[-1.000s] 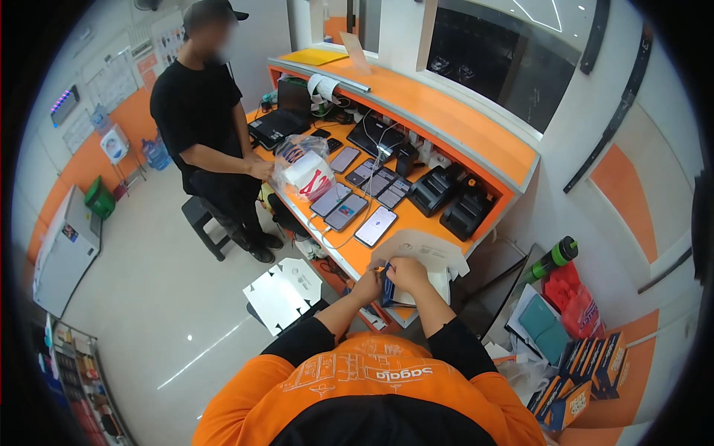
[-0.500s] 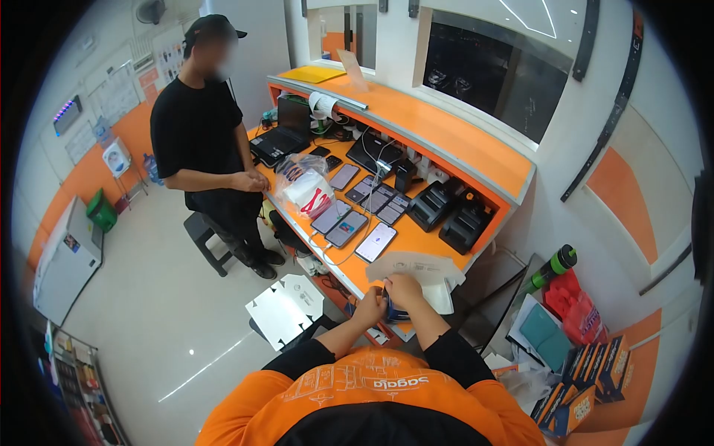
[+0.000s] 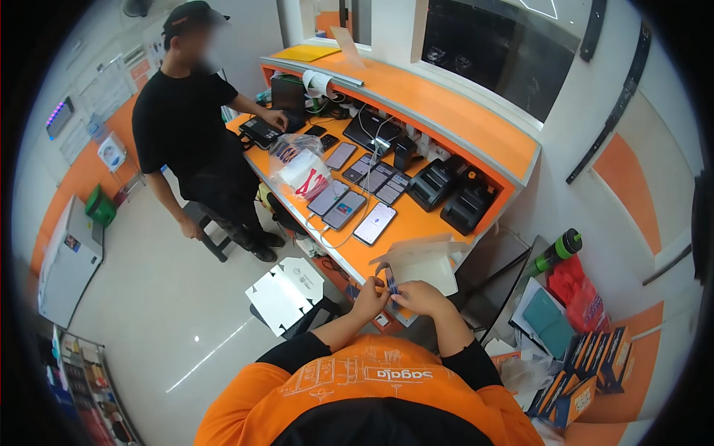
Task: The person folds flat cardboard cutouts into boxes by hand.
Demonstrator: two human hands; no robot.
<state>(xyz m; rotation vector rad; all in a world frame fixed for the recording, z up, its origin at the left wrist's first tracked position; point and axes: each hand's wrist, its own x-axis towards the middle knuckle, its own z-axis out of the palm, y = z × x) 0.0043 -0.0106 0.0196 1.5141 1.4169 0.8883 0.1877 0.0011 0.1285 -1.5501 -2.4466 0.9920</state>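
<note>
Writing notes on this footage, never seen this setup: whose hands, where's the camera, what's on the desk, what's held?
No machine here, just a person's bare hands. The view comes from a camera on that person's head, looking forward and down. The left hand and right hand meet at the dark blue side of an open carton, pale inside, and hold it. On the orange desk lie several phones, a plastic bag with a white-and-red package, and a laptop. Another person, in black, has one hand at the laptop.
</note>
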